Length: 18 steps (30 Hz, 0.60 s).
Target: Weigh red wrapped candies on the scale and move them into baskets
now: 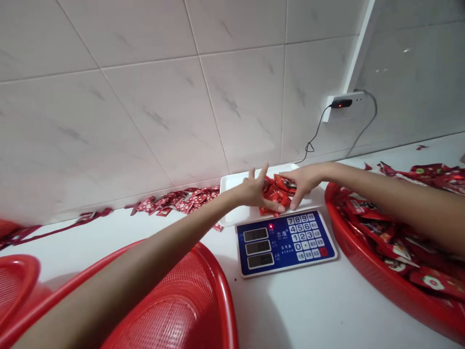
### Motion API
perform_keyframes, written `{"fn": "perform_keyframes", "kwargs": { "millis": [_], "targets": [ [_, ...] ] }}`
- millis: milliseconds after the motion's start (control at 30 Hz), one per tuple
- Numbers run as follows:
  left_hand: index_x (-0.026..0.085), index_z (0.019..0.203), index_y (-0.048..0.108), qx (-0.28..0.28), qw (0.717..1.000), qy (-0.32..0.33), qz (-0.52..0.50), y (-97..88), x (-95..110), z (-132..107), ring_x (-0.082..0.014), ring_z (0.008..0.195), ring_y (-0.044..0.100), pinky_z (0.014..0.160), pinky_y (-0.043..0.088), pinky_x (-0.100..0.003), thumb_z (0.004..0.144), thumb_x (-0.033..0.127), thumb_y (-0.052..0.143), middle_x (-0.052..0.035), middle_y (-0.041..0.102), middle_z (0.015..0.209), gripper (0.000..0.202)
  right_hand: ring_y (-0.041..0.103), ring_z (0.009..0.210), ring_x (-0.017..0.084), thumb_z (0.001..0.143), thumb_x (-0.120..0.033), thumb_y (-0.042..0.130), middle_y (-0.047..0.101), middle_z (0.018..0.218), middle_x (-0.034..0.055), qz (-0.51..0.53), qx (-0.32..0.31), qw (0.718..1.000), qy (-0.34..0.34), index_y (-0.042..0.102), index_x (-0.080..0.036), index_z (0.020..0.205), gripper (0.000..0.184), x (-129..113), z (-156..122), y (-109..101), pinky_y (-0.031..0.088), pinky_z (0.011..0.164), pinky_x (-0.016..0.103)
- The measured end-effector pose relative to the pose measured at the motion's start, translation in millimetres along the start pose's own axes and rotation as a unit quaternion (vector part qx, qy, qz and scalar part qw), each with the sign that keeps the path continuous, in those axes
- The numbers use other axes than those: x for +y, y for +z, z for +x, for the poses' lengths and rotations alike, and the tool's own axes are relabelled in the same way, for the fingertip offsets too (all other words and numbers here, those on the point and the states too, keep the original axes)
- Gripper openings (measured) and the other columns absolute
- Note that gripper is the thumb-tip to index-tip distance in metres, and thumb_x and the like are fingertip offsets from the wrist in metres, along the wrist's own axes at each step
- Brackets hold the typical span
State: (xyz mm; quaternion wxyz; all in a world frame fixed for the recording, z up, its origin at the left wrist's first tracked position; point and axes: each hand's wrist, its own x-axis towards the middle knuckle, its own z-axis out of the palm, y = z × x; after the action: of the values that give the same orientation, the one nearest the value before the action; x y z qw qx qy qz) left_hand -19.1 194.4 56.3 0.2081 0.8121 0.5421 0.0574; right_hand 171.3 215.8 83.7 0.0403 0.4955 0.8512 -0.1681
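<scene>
Tiled wall (145, 97), white counter (109, 232); left hand (254, 190) and right hand (303, 182) close on red sachets (278, 191) in the scale's tray (232, 194), basket at right (358, 264) heaped full.

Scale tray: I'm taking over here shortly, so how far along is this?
Done: a small pile of red sachets lies on the white tray on the digital scale; its readouts are too dim to read. In hand: the left hand and right hand both touch that pile. Remaining: the red basket at right is heaped with more, and others lie along the tiled wall.
</scene>
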Motion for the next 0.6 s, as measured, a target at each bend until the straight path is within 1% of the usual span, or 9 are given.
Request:
{"fn": "perform_keyframes", "kwargs": {
  "millis": [100,200,233,300,333,400,467,500,600],
  "targets": [
    [0.017,0.157,0.002,0.020,1.000,0.014,-0.016,24.5,-2.3,22.2,-0.0512,0.148,0.010,0.113,0.028,-0.064,0.060,0.053,0.088,-0.0324,0.000,0.161,0.134,0.063,0.091,0.026,0.055,-0.032,0.081,0.069,0.097,0.0067,-0.024,-0.061,0.998,0.026,0.066,-0.017,0.108,0.057,-9.5,9.4,9.8,0.049,0.075,0.033],
    [0.024,0.157,0.001,0.059,0.997,0.050,-0.021,35.6,-7.2,27.4,-0.0513,0.148,0.003,0.111,0.027,-0.067,0.061,0.050,0.088,-0.0260,-0.007,0.163,0.132,0.063,0.093,0.025,0.056,-0.023,0.074,0.068,0.102,0.0063,0.031,-0.032,0.999,-0.015,0.062,-0.018,0.112,0.058,-15.1,10.4,16.7,0.049,0.078,0.033],
    [0.027,0.157,0.006,0.066,0.995,0.067,-0.020,36.2,-8.7,27.8,-0.0505,0.148,0.006,0.111,0.027,-0.067,0.061,0.048,0.089,-0.0227,-0.002,0.165,0.129,0.063,0.095,0.025,0.056,-0.020,0.071,0.068,0.106,0.0062,0.067,-0.022,0.997,-0.037,0.061,-0.018,0.116,0.060,-16.2,8.8,18.3,0.050,0.079,0.033],
    [0.030,0.155,0.020,0.076,0.992,0.095,-0.016,34.6,-10.7,28.0,-0.0463,0.146,0.021,0.113,0.027,-0.063,0.064,0.045,0.088,-0.0173,0.019,0.163,0.114,0.062,0.101,0.025,0.057,-0.016,0.065,0.068,0.112,0.0061,0.141,-0.008,0.988,-0.063,0.059,-0.019,0.121,0.064,-17.1,3.0,20.3,0.051,0.083,0.032],
    [0.029,0.152,0.029,0.081,0.991,0.105,-0.013,33.3,-11.0,27.7,-0.0429,0.142,0.030,0.113,0.028,-0.060,0.067,0.044,0.086,-0.0156,0.032,0.159,0.103,0.063,0.103,0.026,0.059,-0.016,0.063,0.068,0.114,0.0070,0.169,0.005,0.984,-0.046,0.058,-0.018,0.123,0.065,-16.5,-1.1,20.5,0.051,0.085,0.033],
    [0.025,0.141,0.046,0.094,0.989,0.115,-0.009,31.0,-10.5,26.5,-0.0371,0.132,0.044,0.113,0.030,-0.055,0.074,0.042,0.081,-0.0139,0.051,0.144,0.078,0.062,0.109,0.028,0.064,-0.019,0.061,0.067,0.120,0.0108,0.198,0.051,0.978,0.035,0.056,-0.016,0.128,0.065,-12.8,-11.4,18.9,0.051,0.089,0.036],
    [0.021,0.129,0.057,0.109,0.987,0.116,-0.009,30.8,-9.2,25.2,-0.0344,0.123,0.052,0.110,0.034,-0.052,0.076,0.038,0.079,-0.0137,0.059,0.132,0.060,0.058,0.118,0.030,0.070,-0.026,0.062,0.061,0.131,0.0153,0.204,0.101,0.968,0.108,0.055,-0.015,0.131,0.063,-6.3,-23.0,15.1,0.049,0.097,0.039],
    [0.020,0.124,0.060,0.118,0.986,0.116,-0.010,31.8,-8.6,25.0,-0.0333,0.120,0.055,0.108,0.037,-0.050,0.076,0.035,0.079,-0.0131,0.060,0.128,0.054,0.056,0.122,0.030,0.073,-0.030,0.062,0.058,0.136,0.0163,0.208,0.118,0.963,0.122,0.054,-0.015,0.132,0.062,-2.9,-28.6,13.0,0.048,0.100,0.040],
    [0.020,0.117,0.063,0.148,0.982,0.112,-0.024,36.7,-7.8,27.5,-0.0301,0.108,0.061,0.100,0.046,-0.044,0.074,0.026,0.077,-0.0102,0.060,0.123,0.045,0.057,0.123,0.030,0.077,-0.035,0.062,0.053,0.143,0.0148,0.235,0.129,0.958,0.101,0.054,-0.020,0.133,0.058,1.2,-42.6,8.6,0.050,0.100,0.042]
  ]
}}
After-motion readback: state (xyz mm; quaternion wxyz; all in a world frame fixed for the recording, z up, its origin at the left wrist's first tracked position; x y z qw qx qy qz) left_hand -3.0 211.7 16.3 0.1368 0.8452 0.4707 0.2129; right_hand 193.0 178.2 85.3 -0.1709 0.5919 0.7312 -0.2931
